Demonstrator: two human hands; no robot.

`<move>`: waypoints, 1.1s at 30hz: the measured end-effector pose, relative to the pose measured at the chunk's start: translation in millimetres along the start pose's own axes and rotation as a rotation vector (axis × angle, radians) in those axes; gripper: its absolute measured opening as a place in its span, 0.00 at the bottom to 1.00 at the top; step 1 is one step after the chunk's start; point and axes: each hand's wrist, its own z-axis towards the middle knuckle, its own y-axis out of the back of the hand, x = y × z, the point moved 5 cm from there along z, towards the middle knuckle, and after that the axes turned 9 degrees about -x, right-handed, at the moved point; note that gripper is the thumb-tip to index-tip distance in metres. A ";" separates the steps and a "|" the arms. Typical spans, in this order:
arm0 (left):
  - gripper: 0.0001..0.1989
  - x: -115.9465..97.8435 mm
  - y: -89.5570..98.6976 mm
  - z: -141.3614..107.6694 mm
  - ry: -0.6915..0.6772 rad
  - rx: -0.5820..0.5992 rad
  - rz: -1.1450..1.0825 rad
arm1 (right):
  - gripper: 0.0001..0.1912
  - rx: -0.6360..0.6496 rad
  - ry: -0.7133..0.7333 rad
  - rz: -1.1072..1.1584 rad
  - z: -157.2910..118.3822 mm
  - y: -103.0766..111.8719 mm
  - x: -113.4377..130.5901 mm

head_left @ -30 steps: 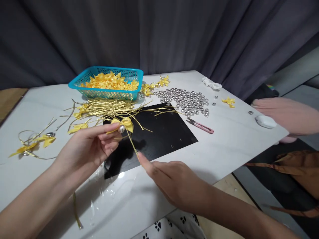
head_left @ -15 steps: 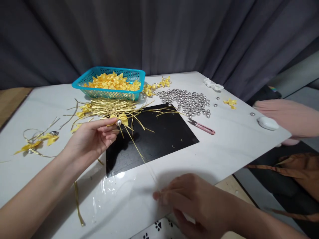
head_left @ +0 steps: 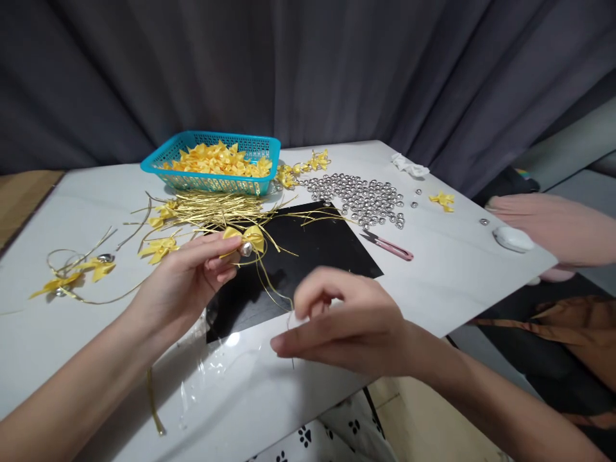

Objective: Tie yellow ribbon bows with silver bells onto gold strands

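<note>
Between the thumb and fingers of my left hand is a yellow ribbon bow with a shiny silver bead at its middle. Thin gold cord hangs from the bow in a slack curve toward my right hand. That hand is a little nearer to me, fingers curled and thumb apart from them. The cord passes by its thumb, and its end shows just below. A black mat lies beneath both hands.
A blue basket holds many yellow bows, with a bundle of gold cords before it. Silver beads are heaped to the right, near pink-handled thread snips. A white computer mouse sits at the right edge; strung bows lie left.
My right hand has come up and left, closer to the bow, and its fingers have parted. The cord has gone from taut to slack. My left hand has shifted slightly right with the bow.
</note>
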 end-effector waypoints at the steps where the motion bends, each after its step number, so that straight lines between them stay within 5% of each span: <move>1: 0.14 -0.3 -1.2 -1.0 -0.009 0.011 0.017 | 0.04 -0.071 -0.015 0.028 5.8 1.3 -0.8; 8: 0.13 0.2 -7.0 -2.9 -0.108 0.063 0.125 | 0.09 -0.393 -0.334 0.251 23.4 -5.5 -23.4; 12: 0.16 1.6 -5.3 -3.3 -0.141 0.059 0.126 | 0.12 -0.433 -0.474 0.265 15.5 -17.0 -33.6; 15: 0.16 -0.2 0.7 -1.0 -0.134 -0.036 0.092 | 0.04 -0.310 -0.255 0.120 14.0 -21.8 -17.1; 19: 0.13 0.2 3.7 3.3 0.018 -0.062 -0.071 | 0.05 -0.166 0.033 -0.155 12.9 -17.1 -0.8; 24: 0.12 4.5 2.2 3.0 0.224 -0.046 -0.130 | 0.04 -0.105 0.061 -0.247 14.3 5.8 -14.9; 33: 0.11 1.3 3.4 5.5 0.131 -0.038 -0.075 | 0.09 -0.271 0.019 -0.278 1.1 51.2 -14.7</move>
